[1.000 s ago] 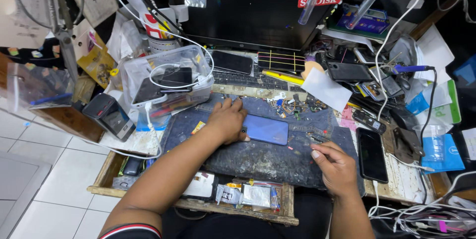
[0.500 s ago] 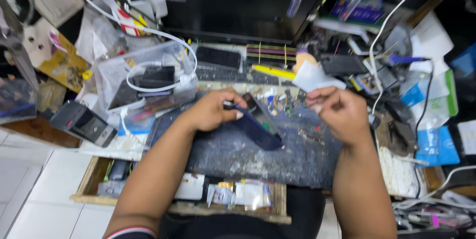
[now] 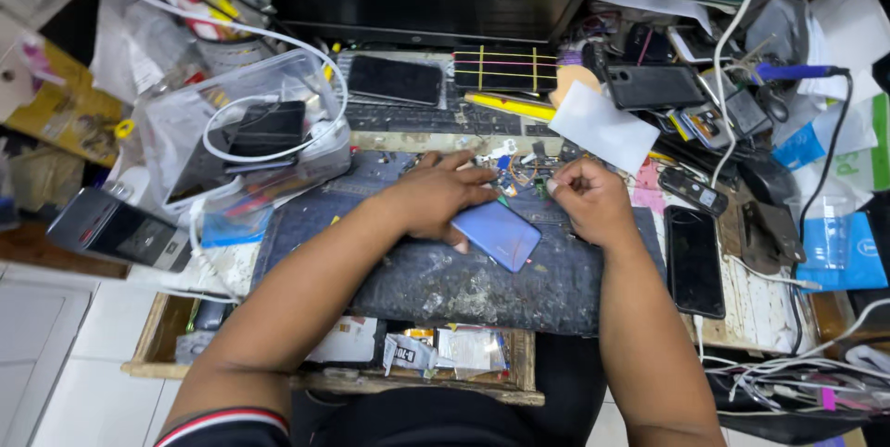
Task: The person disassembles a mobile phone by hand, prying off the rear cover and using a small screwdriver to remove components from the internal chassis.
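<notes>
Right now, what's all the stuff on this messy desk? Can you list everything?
blue phone: one, blue, back up, on the dark mat under the left hand
work mat: one, dark grey and scuffed, middle of the desk
small parts: a cluster, mixed colours, far edge of the mat
black phone: one, black, right of the mat
plastic box: one, clear, far left, holding a dark device and a white cable
keyboard: one, dark, behind the mat
white card: one, white, far right of the keyboard
yellow tool: one, yellow, on the keyboard
left hand: resting on the blue phone
right hand: fingers pinched beside the small parts; what it holds is too small to tell
</notes>
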